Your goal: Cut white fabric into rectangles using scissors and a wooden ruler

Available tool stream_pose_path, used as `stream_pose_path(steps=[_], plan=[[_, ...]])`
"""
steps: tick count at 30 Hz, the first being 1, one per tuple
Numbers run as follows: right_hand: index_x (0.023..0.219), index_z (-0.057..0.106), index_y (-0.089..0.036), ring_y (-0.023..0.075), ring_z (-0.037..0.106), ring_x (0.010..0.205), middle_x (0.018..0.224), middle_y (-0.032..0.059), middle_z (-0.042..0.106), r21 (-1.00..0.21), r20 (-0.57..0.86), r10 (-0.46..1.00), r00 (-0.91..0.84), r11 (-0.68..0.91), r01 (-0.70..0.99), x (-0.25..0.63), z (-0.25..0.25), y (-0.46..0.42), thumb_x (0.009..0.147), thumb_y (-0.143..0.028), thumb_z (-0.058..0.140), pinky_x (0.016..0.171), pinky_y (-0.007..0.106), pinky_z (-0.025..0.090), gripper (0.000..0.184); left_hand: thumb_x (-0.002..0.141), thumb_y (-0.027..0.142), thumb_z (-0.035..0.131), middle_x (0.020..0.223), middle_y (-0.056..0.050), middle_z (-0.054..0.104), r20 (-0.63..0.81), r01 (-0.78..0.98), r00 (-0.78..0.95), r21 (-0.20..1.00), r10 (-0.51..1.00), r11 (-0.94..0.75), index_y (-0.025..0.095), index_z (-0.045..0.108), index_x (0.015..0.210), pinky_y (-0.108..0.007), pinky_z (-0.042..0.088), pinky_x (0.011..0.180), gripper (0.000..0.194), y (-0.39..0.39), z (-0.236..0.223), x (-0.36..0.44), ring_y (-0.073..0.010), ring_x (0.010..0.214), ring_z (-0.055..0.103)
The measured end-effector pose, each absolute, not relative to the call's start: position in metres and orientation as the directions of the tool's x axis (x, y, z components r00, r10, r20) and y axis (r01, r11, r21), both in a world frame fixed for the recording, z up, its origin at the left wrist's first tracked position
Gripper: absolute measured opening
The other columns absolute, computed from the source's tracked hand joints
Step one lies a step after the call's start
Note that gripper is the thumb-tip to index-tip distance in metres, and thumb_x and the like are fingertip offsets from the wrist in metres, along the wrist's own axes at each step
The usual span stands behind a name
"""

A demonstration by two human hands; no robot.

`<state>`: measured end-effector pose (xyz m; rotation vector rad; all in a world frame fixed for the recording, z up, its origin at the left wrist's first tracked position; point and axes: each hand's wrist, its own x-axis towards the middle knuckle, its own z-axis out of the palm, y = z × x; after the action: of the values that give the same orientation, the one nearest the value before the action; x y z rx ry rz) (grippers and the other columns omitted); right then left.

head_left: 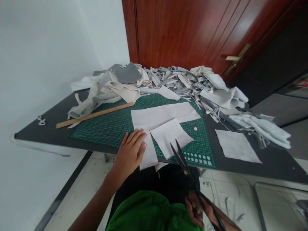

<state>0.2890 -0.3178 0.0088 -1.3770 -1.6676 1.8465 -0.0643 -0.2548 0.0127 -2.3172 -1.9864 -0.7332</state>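
Sewing workroom, green cutting mat (108, 125), dark cutting table (43, 130), heaped fabric offcuts (173, 80), wooden ruler (96, 115)

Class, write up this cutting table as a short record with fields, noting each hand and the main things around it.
Left hand: flat on a pale fabric piece
Right hand: gripping black scissors, blades pointing toward the table
Under the fabric: green cutting mat
On the mat: wooden ruler
Behind the mat: heap of grey and white fabric scraps
Table: dark top
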Motion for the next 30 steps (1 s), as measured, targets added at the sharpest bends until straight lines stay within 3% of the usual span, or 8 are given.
stream_pose_path(steps=[5, 9, 13, 16, 20, 24, 27, 30], plan=[[0.088, 0.063, -0.021, 0.0190, 0.049, 0.070, 0.079, 0.0047, 0.057, -0.890, -0.446, 0.628, -0.638, -0.234, 0.392, 0.243, 0.012, -0.312, 0.079, -0.099, 0.035, 0.061, 0.031, 0.045, 0.083, 0.107, 0.031, 0.041, 0.157, -0.011, 0.054, 0.358, 0.940, 0.104, 0.269, 0.928, -0.210, 0.018, 0.055, 0.148, -0.056, 0.033, 0.126, 0.046, -0.263, 0.011, -0.060, -0.0294, 0.148, 0.046], [0.084, 0.051, -0.022, 0.0157, 0.043, 0.064, 0.071, -0.0003, 0.047, -0.883, -0.458, 0.587, -0.667, -0.211, 0.420, 0.225, 0.011, -0.301, 0.084, -0.096, 0.032, 0.058, 0.028, 0.037, 0.077, 0.107, 0.031, 0.042, 0.158, -0.011, 0.053, 0.369, 0.926, 0.101, 0.304, 0.924, -0.223, 0.020, 0.054, 0.150, -0.056, 0.035, 0.125, 0.047, -0.265, 0.013, -0.060, -0.0299, 0.148, 0.046], [0.086, 0.051, -0.021, 0.0142, 0.041, 0.065, 0.073, -0.0019, 0.045, -0.874, -0.471, 0.596, -0.650, -0.220, 0.432, 0.218, 0.015, -0.295, 0.094, -0.086, 0.032, 0.062, 0.028, 0.037, 0.069, 0.106, 0.033, 0.044, 0.163, -0.012, 0.047, 0.336, 0.914, 0.156, 0.308, 0.929, -0.265, 0.016, 0.049, 0.154, -0.055, 0.030, 0.128, 0.051, -0.269, 0.013, -0.069, -0.0301, 0.152, 0.040], [0.088, 0.053, -0.020, 0.0135, 0.043, 0.064, 0.072, -0.0020, 0.046, -0.855, -0.506, 0.588, -0.630, -0.249, 0.454, 0.214, 0.018, -0.292, 0.094, -0.084, 0.038, 0.060, 0.026, 0.037, 0.066, 0.104, 0.052, 0.051, 0.169, -0.013, 0.037, 0.297, 0.887, 0.279, 0.284, 0.913, -0.363, 0.016, 0.039, 0.160, -0.055, 0.024, 0.130, 0.068, -0.274, 0.012, -0.081, -0.0324, 0.157, 0.031], [0.087, 0.050, -0.020, 0.0106, 0.040, 0.056, 0.066, -0.0039, 0.044, -0.810, -0.586, 0.568, -0.578, -0.385, 0.443, 0.204, 0.016, -0.288, 0.086, -0.091, 0.043, 0.049, 0.022, 0.033, 0.071, 0.088, 0.078, 0.059, 0.173, -0.016, 0.026, 0.258, 0.857, 0.397, 0.240, 0.881, -0.457, 0.019, 0.027, 0.166, -0.057, 0.019, 0.130, 0.103, -0.276, 0.009, -0.095, -0.0364, 0.160, 0.022], [0.081, 0.048, -0.020, 0.0080, 0.038, 0.050, 0.062, -0.0054, 0.043, -0.812, -0.583, 0.580, -0.568, -0.412, 0.413, 0.195, 0.015, -0.281, 0.084, -0.091, 0.048, 0.045, 0.020, 0.032, 0.071, 0.093, 0.051, 0.071, 0.174, -0.013, 0.024, 0.236, 0.877, 0.386, 0.206, 0.892, -0.434, 0.020, 0.027, 0.166, -0.057, 0.017, 0.131, 0.091, -0.277, 0.008, -0.095, -0.0350, 0.161, 0.019], [0.078, 0.048, -0.020, 0.0072, 0.037, 0.048, 0.058, -0.0060, 0.043, -0.827, -0.562, 0.607, -0.562, -0.388, 0.408, 0.190, 0.016, -0.274, 0.085, -0.090, 0.049, 0.043, 0.019, 0.032, 0.070, 0.094, 0.025, 0.065, 0.173, -0.011, 0.027, 0.248, 0.893, 0.340, 0.216, 0.907, -0.394, 0.021, 0.032, 0.164, -0.055, 0.017, 0.132, 0.078, -0.278, 0.010, -0.089, -0.0320, 0.161, 0.020], [0.076, 0.048, -0.020, 0.0065, 0.036, 0.045, 0.055, -0.0070, 0.041, -0.829, -0.555, 0.634, -0.539, -0.376, 0.413, 0.187, 0.015, -0.270, 0.085, -0.089, 0.050, 0.041, 0.019, 0.029, 0.069, 0.094, 0.017, 0.056, 0.172, -0.010, 0.030, 0.255, 0.899, 0.316, 0.227, 0.914, -0.374, 0.019, 0.036, 0.163, -0.055, 0.018, 0.132, 0.072, -0.279, 0.012, -0.083, -0.0303, 0.161, 0.022]])
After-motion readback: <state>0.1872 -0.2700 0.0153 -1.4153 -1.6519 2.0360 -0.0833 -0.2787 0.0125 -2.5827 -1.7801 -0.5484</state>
